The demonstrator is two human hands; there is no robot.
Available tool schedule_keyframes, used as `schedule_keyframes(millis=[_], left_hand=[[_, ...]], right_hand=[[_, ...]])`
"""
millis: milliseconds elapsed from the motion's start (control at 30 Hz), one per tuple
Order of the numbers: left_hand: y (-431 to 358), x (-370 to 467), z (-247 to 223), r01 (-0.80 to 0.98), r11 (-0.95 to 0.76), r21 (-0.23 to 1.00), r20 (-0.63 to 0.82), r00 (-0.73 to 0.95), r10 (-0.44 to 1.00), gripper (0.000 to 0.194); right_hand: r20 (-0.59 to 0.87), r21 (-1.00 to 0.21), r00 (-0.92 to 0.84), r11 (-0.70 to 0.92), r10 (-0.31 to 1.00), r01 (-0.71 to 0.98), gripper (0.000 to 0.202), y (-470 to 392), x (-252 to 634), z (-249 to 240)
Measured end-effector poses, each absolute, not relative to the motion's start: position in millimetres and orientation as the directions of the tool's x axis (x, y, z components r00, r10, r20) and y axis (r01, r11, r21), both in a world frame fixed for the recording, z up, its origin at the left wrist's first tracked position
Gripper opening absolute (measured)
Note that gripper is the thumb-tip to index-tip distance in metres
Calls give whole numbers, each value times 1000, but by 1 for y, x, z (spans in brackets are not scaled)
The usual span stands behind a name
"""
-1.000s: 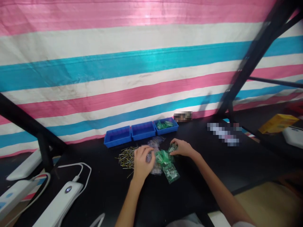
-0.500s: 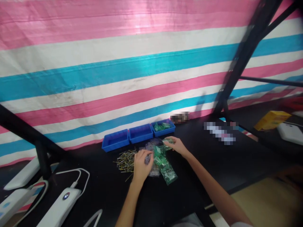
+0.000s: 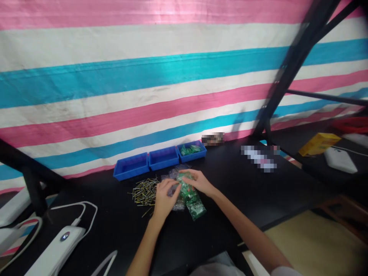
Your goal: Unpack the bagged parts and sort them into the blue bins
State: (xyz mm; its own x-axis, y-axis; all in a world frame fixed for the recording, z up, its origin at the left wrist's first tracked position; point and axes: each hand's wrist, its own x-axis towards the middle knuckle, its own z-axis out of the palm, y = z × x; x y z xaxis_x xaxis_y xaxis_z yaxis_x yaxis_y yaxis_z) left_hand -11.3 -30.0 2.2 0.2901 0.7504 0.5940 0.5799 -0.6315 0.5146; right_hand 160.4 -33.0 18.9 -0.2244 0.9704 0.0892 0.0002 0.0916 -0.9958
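Observation:
My left hand [image 3: 164, 198] is at the left side of a small pile, its fingers curled round a clear, faintly purple plastic packet [image 3: 172, 190]. From the right, my right hand [image 3: 199, 183] reaches over the pile, thumb and fingers closed on a green plastic packet [image 3: 184, 180]. Its fingertips hide part of that packet. More green packets [image 3: 195, 207] lie below the right hand, overlapping the clear ones. Just left of my left hand is a heap of thin yellow and silver pin-like pieces [image 3: 143, 191].
Behind the pile stand three blue trays in a row: a left tray [image 3: 131, 176], a middle tray [image 3: 163, 165] and a right tray [image 3: 192, 156] containing green packets. A white power bank [image 3: 54, 251] with a cable lies front left. A yellow box [image 3: 317, 144] sits far right.
My right hand has moved left with the green packet, over the pile and closer to my left hand. The view has shifted slightly; my left hand stays by the clear packets.

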Motion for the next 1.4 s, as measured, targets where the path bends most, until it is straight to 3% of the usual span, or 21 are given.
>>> schedule_keyframes(millis=[200, 400, 733, 1033, 1200, 1400], left_hand=[[-32, -7, 6, 526, -606, 596, 607, 199, 770, 8], [-31, -11, 9, 455, -565, 688, 606, 68, 793, 6], [-32, -10, 10, 447, -571, 689, 609, 69, 790, 4], [-33, -10, 7, 458, -566, 686, 599, 88, 796, 10], [-34, -9, 7, 459, -576, 676, 605, 101, 790, 11], [-38, -5, 9, 455, -589, 667, 608, 124, 784, 7]], right_hand=[[87, -995, -250, 72, 964, -69, 42, -35, 158, 20], [72, -992, -125, 58, 989, -114, 35, -31, 158, 14], [230, -973, -118, 230, 966, -16, 12, -26, 162, 4], [283, -958, -79, 286, 956, 28, 19, -23, 164, 0], [304, -950, -61, 307, 951, 51, 12, -22, 166, -2], [342, -928, -56, 346, 938, 137, 22, -21, 163, -2]])
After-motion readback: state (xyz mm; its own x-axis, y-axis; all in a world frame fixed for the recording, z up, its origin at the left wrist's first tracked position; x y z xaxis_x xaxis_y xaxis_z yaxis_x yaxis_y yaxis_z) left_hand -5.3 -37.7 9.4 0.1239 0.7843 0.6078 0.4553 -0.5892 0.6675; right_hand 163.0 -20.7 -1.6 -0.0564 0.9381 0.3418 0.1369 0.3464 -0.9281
